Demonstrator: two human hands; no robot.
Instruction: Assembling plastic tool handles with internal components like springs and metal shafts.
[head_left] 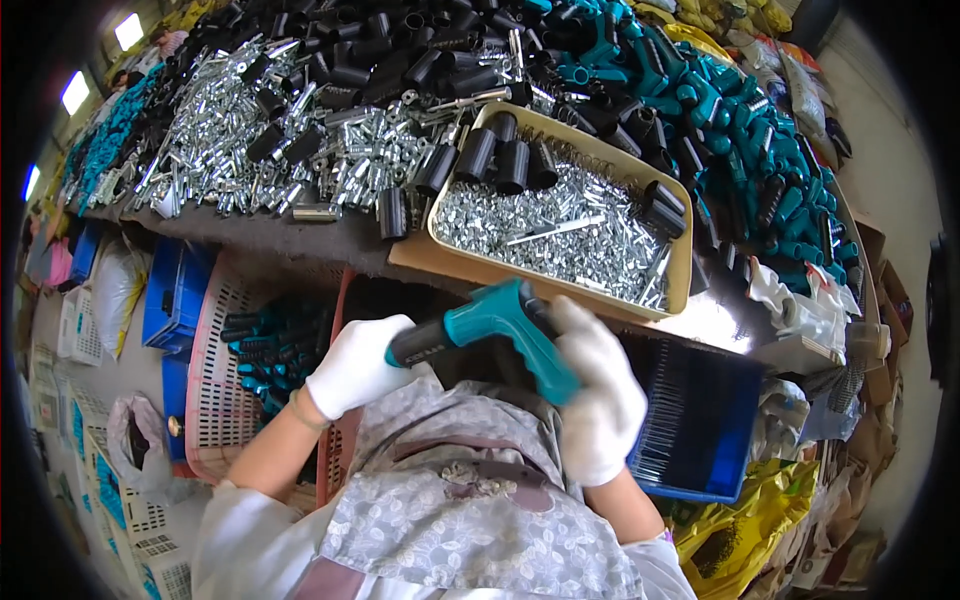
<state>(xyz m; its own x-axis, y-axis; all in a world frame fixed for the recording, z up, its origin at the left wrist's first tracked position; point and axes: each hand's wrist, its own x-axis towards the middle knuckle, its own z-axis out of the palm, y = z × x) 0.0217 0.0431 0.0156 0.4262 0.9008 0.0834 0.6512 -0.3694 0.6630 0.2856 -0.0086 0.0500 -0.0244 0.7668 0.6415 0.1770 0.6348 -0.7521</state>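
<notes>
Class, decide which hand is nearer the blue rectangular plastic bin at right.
Right: the white-gloved right hand is just left of the bin; the white-gloved left hand is farther left.

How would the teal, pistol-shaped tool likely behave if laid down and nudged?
The teal tool would probably stay stiff, as its body looks like moulded plastic. Its angled handle would likely stop it rolling far. Its round black barrel, gripped by the gloved left hand, might let it rock.

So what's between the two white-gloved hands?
In the head view, a teal and black pistol-shaped tool lies between the left hand and right hand.
</notes>
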